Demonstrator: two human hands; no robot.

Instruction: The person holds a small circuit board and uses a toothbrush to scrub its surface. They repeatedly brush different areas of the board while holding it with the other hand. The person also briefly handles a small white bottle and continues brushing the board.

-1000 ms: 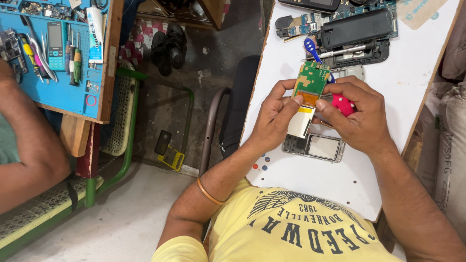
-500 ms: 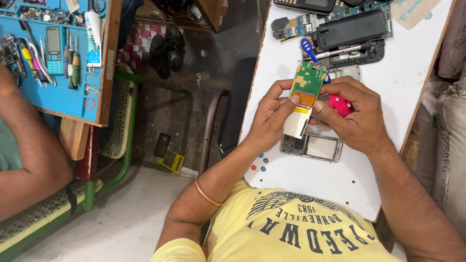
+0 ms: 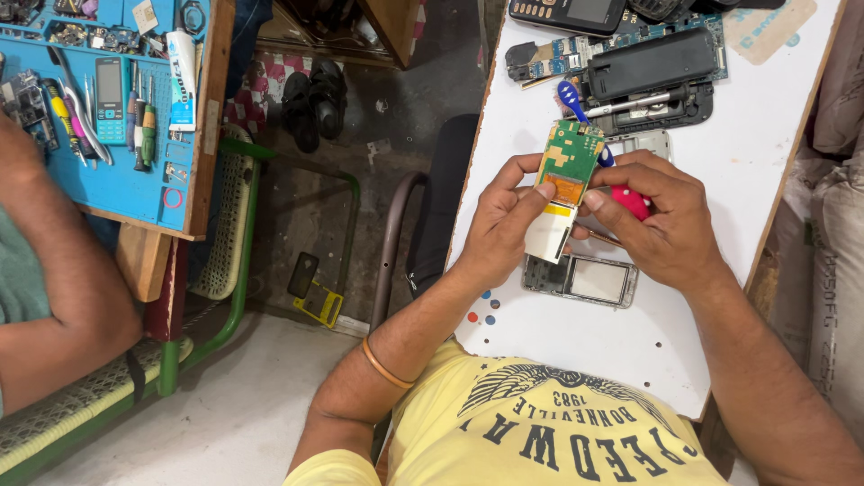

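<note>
In the head view, the left hand [image 3: 500, 225] pinches a green circuit board [image 3: 565, 171] with a pale screen hanging from it, held above the white worktop [image 3: 747, 171]. The right hand [image 3: 661, 220] touches the board's other edge, its grip closed around a red-handled tool [image 3: 633, 200]. A phone frame [image 3: 583, 279] lies just below. Black phone parts [image 3: 648, 67] and a blue toothbrush [image 3: 570, 97] sit beyond.

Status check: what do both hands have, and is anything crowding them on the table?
Left hand grips green circuit board. Right hand shut on red-handled tool, touching board. Phone frame lies just below; black phone parts beyond.
</note>
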